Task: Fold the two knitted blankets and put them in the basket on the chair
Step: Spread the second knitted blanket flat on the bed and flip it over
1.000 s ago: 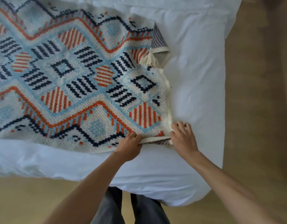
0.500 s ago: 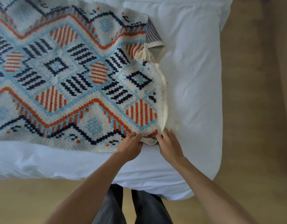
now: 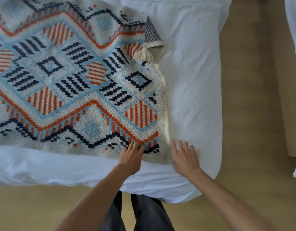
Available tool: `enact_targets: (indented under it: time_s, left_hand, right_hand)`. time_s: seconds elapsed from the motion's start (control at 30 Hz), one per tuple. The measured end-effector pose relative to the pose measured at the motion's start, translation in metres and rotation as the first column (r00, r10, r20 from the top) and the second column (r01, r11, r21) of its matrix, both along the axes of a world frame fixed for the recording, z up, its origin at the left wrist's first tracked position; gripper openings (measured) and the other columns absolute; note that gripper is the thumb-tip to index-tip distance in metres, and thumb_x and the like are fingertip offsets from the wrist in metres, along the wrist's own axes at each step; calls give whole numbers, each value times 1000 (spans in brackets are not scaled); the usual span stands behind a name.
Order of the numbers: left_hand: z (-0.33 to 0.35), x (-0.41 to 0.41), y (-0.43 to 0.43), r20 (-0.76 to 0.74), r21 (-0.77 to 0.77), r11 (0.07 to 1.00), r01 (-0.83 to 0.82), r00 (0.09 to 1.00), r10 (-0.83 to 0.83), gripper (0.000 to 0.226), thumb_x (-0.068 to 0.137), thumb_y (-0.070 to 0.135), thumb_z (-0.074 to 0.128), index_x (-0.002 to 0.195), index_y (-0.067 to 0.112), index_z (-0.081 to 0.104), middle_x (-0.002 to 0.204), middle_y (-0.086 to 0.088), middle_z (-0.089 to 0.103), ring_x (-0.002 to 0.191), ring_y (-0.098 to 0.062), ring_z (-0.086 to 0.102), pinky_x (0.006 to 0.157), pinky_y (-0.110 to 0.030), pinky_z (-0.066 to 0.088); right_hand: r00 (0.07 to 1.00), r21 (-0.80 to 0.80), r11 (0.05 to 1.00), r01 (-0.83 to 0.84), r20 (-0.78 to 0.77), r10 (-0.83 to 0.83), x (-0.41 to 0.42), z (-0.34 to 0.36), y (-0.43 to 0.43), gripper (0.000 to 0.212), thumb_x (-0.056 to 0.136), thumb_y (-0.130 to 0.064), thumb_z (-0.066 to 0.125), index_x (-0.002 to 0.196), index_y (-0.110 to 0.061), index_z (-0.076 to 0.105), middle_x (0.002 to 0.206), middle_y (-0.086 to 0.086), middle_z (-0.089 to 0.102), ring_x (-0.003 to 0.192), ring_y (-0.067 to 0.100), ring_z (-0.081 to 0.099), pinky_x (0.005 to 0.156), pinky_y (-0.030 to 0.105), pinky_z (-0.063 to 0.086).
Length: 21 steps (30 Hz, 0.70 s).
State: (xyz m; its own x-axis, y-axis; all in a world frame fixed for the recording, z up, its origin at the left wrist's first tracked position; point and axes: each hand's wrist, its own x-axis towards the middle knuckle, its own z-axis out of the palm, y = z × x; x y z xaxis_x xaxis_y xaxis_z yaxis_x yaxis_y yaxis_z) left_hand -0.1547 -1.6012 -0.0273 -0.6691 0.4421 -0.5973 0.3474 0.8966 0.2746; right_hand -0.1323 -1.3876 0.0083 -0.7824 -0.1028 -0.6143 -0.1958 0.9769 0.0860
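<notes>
Since half a second ago the right hand (image 3: 184,158) has let go of the near corner and slid off to the right. The view has also tipped slightly.

At the left and centre, the cream knitted blanket with blue, navy and orange diamond patterns (image 3: 74,84) lies spread flat on the white rumpled duvet (image 3: 194,80) of a bed. No basket or chair is in view. The left hand (image 3: 131,158) rests its fingers on top of the blanket's near hem, pinning it rather than gripping. Whether the thumb is tucked under cannot be seen.

Further right, at the far corner, a cream tassel (image 3: 144,55) sits beside a patch of dark-striped knit (image 3: 150,34) poking out from beneath. It could be the reverse side or a second blanket, I cannot tell which.

The right hand is blurred, its fingers spread and holding nothing, just beside the near corner above the duvet.

The blanket looks soft, limp and fairly thick. It will likely sag and drag on the duvet rather than slide cleanly, and it will not keep a crease unless smoothed down. The two near corners look like the best places to pinch, lifting both together so the edges stay aligned.
</notes>
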Motion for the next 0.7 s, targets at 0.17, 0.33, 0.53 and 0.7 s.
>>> enact_targets:
  time_s: [0.17, 0.33, 0.53, 0.7]
  left_hand:
    - [-6, -2, 5, -108, -68, 994, 79, 990, -86, 44, 87, 3, 52, 126, 14, 34, 126, -10, 35, 109, -27, 40, 82, -35, 40]
    - [-7, -6, 16, -14, -11, 998, 58, 998, -59, 44, 88, -1, 50, 127, 14, 37, 132, -14, 35, 115, -31, 43, 79, -35, 48]
    - [-6, -1, 22, 178, 100, 988, 120, 975, -137, 32, 94, 21, 42, 124, 12, 43, 130, -13, 40, 120, -31, 39, 91, -43, 43]
    - [-6, -41, 9, 142, 189, 982, 23, 989, -50, 30, 96, 21, 38, 123, 10, 47, 125, -10, 49, 116, -27, 47, 86, -38, 46]
  right_hand:
    - [981, -83, 981, -174, -108, 164, -4, -6, -39, 47, 57, -8, 78, 102, -11, 63, 104, 12, 62, 97, 29, 59, 77, 38, 50]
    - [978, -78, 984, -162, -144, 150, -2, -21, -37, 25, 44, -5, 83, 61, -14, 65, 61, 3, 59, 53, 19, 58, 52, 26, 48]
    - [996, -142, 988, 67, 73, -57, 7, -24, -29, 16, 70, 0, 68, 85, -5, 65, 88, 12, 62, 77, 29, 62, 69, 36, 50]
    - [971, -261, 940, 221, -33, -237, -51, -22, -47, 25, 92, -12, 44, 114, -8, 55, 116, 8, 55, 101, 24, 54, 82, 32, 44]
